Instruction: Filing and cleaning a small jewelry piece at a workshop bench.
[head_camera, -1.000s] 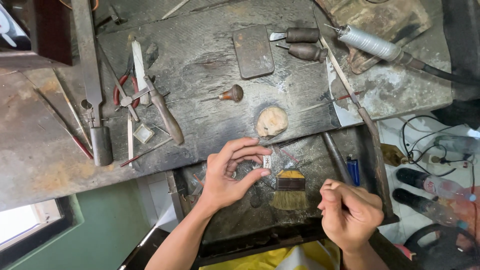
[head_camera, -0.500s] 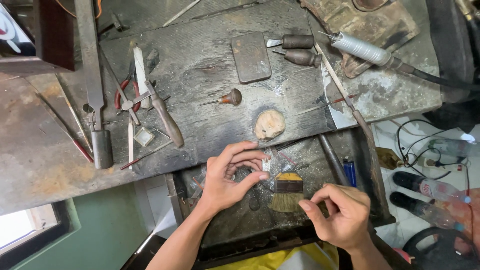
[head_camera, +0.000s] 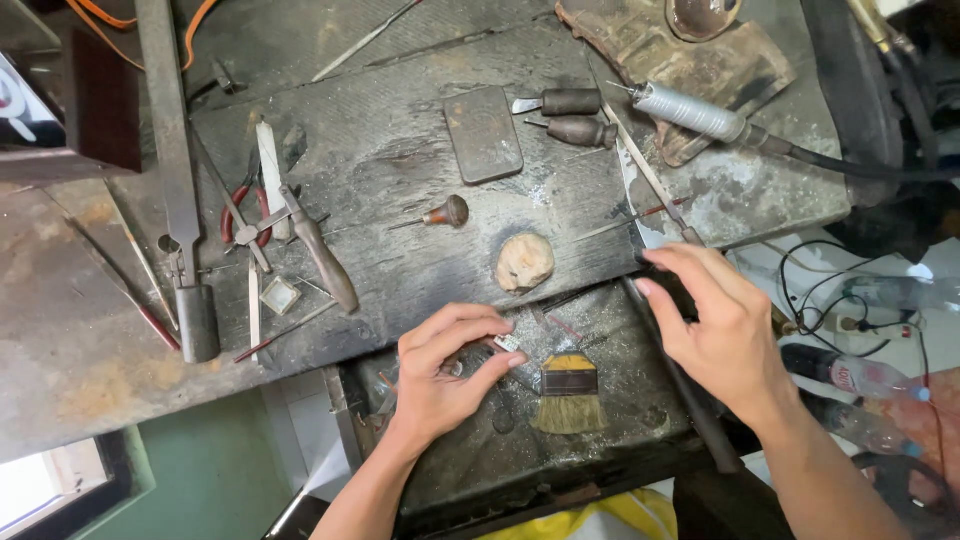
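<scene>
On the left of the dark, worn bench (head_camera: 100, 350) lie a long steel bar (head_camera: 170, 170), red-handled pliers (head_camera: 245, 215) and a dark-handled tool (head_camera: 320, 255). The left hand (head_camera: 440, 375) stays where it was half a second ago, over the pull-out tray (head_camera: 620, 440) at the near edge, its grip pinched shut on a small silver piece (head_camera: 507, 343) between thumb and forefinger. Just right of it lies a flat bristle brush (head_camera: 568, 393), and a pale lump (head_camera: 524, 262) sits beyond. The right hand (head_camera: 715, 325) has lifted from the near tray, where it was curled closed, and now reaches toward the long files (head_camera: 650, 185), fingers apart and holding nothing. Farther right a rotary handpiece (head_camera: 690, 110) rests on the bench; cables and bottles lie below on a white floor.
</scene>
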